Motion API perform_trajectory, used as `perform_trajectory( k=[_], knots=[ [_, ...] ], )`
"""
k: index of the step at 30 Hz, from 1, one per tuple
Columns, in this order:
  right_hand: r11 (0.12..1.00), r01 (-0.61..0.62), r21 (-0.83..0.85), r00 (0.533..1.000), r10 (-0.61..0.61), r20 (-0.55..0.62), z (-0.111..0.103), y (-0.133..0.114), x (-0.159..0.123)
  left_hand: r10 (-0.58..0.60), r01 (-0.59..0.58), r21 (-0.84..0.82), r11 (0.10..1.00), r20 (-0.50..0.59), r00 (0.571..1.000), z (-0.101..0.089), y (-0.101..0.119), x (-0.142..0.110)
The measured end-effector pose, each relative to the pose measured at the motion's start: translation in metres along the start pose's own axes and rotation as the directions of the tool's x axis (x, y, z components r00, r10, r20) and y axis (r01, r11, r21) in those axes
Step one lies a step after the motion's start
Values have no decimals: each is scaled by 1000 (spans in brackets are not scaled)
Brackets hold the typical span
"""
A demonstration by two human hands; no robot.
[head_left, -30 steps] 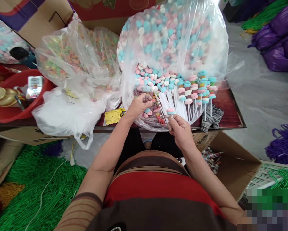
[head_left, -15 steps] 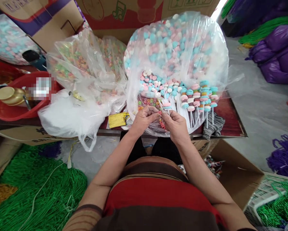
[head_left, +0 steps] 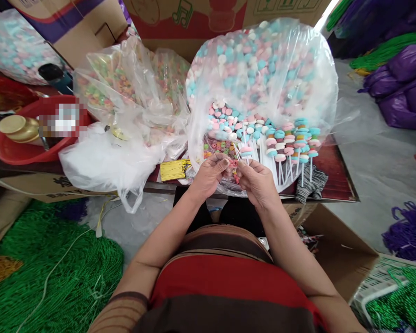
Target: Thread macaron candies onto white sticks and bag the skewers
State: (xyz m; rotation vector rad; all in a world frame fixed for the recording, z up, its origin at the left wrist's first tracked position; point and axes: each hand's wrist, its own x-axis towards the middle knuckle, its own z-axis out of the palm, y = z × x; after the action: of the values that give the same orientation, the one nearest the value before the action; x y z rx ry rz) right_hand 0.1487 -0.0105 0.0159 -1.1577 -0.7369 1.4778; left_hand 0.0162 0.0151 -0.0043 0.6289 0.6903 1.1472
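My left hand (head_left: 209,175) is closed, its thumb and fingers pinching a small reddish-pink gummy ring (head_left: 233,163). Fingertips of my right hand (head_left: 259,180) are pressed together at the other side of that ring. Just above the right fingers is a white stick carrying pink and blue marshmallows (head_left: 245,151); whether the right hand grips it too, I cannot tell. Loose gummy rings (head_left: 219,147) lie in plastic behind my hands. Bare white sticks (head_left: 269,167) lie beside the right hand. Farther right, several finished-looking marshmallow skewers (head_left: 288,143) lie in a cluster.
A big clear bag of marshmallows (head_left: 263,69) stands behind. Left are bags of gummy rings (head_left: 121,83), a white plastic bag (head_left: 107,157), yellow twist ties (head_left: 173,170) and a red basin (head_left: 13,155). A grey glove (head_left: 312,182) lies near the table's right edge; an open carton (head_left: 343,249) stands below.
The view has shifted slightly, so the table's things appear a little to the right. My fingertips have drawn slightly apart, and the gummy ring between them shows more clearly.
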Motion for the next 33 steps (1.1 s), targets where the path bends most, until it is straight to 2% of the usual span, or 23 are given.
perform_trajectory(
  k=[8,11,13,15,17,19,21,23,25,27,29,33],
  knots=[
    [1000,5,-11,999,-5,35,1,3,-3,-18,19,89,996,-14,1000,1,-4,0],
    [998,57,-29,998,-58,-34,-7,-3,-2,24,-25,174,984,5,1000,-7,-1,1],
    [993,114,-45,986,-118,-117,-18,-9,-2,88,-95,324,941,38,995,-14,2,2],
    [987,148,-53,970,-156,-186,-30,-14,-2,158,-183,567,803,94,983,-17,0,5],
    [988,146,-51,961,-153,-232,-39,-15,-4,170,-260,793,551,198,965,-16,-7,8],
    [992,114,-48,961,-122,-249,-44,-12,-6,119,-328,900,286,307,944,-12,-18,11],
    [995,86,-56,966,-97,-241,-47,-6,-8,75,-373,921,110,367,927,-9,-26,14],
    [995,79,-68,969,-93,-227,-49,-1,-10,111,-366,929,53,359,927,-12,-26,15],
    [994,79,-69,973,-92,-211,-50,2,-11,198,-329,942,72,310,930,-20,-18,15],
    [996,67,-54,979,-76,-188,-51,3,-11,276,-291,955,51,267,923,-31,-5,15],
    [998,48,-33,984,-53,-169,-49,4,-10,294,-253,966,-44,255,921,-38,6,18],
    [999,26,-22,986,-29,-165,-44,7,-8,219,-203,945,-256,261,940,-36,12,39]
  ],
)
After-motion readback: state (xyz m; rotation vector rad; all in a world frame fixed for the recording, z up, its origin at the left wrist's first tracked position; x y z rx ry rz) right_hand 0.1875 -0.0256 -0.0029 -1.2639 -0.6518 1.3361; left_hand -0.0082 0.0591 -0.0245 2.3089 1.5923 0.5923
